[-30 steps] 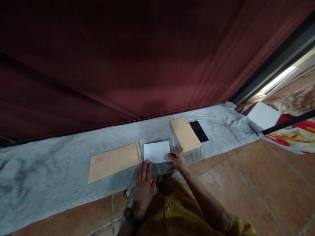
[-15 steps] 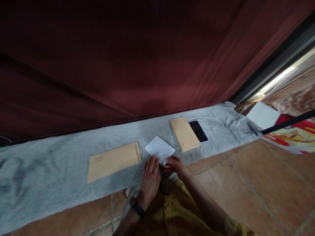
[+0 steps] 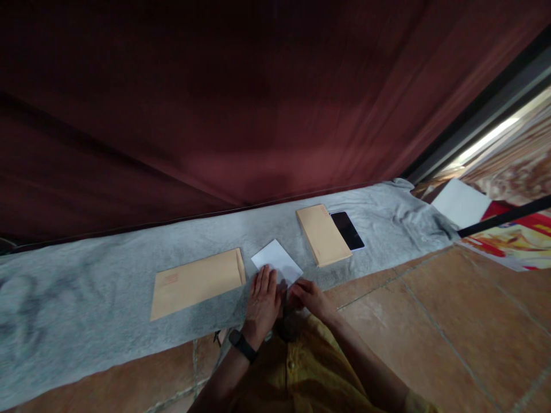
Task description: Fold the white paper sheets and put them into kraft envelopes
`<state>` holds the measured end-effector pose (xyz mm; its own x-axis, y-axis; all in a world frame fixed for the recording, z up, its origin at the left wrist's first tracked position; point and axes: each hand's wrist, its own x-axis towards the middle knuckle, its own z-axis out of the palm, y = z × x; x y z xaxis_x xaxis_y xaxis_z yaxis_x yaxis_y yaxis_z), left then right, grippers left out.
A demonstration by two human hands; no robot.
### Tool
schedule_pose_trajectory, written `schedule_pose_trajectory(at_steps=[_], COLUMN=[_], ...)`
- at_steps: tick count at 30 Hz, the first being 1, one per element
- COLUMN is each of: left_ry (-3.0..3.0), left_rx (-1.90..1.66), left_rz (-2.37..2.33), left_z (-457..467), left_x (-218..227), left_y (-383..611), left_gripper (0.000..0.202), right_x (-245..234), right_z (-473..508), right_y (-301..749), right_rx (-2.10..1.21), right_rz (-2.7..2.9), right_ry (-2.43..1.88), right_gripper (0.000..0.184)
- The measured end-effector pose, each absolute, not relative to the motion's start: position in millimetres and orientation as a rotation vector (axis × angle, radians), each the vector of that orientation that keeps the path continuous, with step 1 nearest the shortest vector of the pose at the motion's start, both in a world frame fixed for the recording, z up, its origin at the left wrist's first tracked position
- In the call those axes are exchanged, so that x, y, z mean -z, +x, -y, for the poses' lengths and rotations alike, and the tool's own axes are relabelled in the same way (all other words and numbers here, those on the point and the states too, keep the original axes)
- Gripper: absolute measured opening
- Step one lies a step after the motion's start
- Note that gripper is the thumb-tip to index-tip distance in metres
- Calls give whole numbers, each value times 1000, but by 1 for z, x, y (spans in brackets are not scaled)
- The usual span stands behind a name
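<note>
A white sheet of folded paper (image 3: 278,261) lies askew on the grey cloth in front of me. My left hand (image 3: 262,298), with a dark watch (image 3: 242,345) on its wrist, rests flat on the paper's near left part, fingers stretched out. At the near right edge of the paper is my right hand (image 3: 310,299), its fingers curled together; what they pinch, if anything, is hidden. The paper's near corner is partly covered by my hands. One brown envelope (image 3: 198,285) lies to the left of the paper, another brown envelope (image 3: 323,235) to the right.
A dark-screened phone (image 3: 348,230) lies beside the right envelope, partly under it. Grey cloth (image 3: 107,310) covers the narrow surface. A dark red curtain (image 3: 267,115) hangs behind it. Brown floor tiles (image 3: 413,327) and a colourful printed box (image 3: 512,235) are on the right.
The paper has shifted and turned slightly. My left hand has flattened further over it, and my right fingers have curled in and drawn a little nearer to me.
</note>
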<state>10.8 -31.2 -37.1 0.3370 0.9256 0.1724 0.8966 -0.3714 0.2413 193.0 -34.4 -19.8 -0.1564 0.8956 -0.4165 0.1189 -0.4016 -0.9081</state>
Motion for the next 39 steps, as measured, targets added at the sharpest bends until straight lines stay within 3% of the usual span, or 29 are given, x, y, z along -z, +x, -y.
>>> schedule_pose_trajectory(at_steps=[3, 5, 12, 17, 21, 29, 39], left_ry=[2483, 2488, 2506, 2527, 2515, 2267, 2300], left_rx=[-436, -432, -408, -413, -402, 174, 349], left_rz=[-1683, -1668, -1650, -1621, -1772, -1885, -1717], left_z=[32, 33, 42, 50, 34, -31, -51], left_x=[37, 35, 34, 27, 3, -20, -38], left_y=[10, 10, 10, 2, -37, -135, -138], left_gripper=[56, 58, 55, 56, 78, 113, 113], right_x=[14, 12, 26, 35, 36, 30, 21], right_z=[27, 16, -31, -43, -39, -10, 39], right_y=[194, 191, 171, 165, 168, 187, 184], right_rx=[-1135, -877, -484, -410, -396, -441, -636], right_rz=[1506, 1755, 2295, 2333, 2276, 2133, 2021], right_ry=[-1467, -1418, -1384, -1407, -1370, -1365, -1405], right_gripper=[26, 30, 41, 45, 46, 44, 45])
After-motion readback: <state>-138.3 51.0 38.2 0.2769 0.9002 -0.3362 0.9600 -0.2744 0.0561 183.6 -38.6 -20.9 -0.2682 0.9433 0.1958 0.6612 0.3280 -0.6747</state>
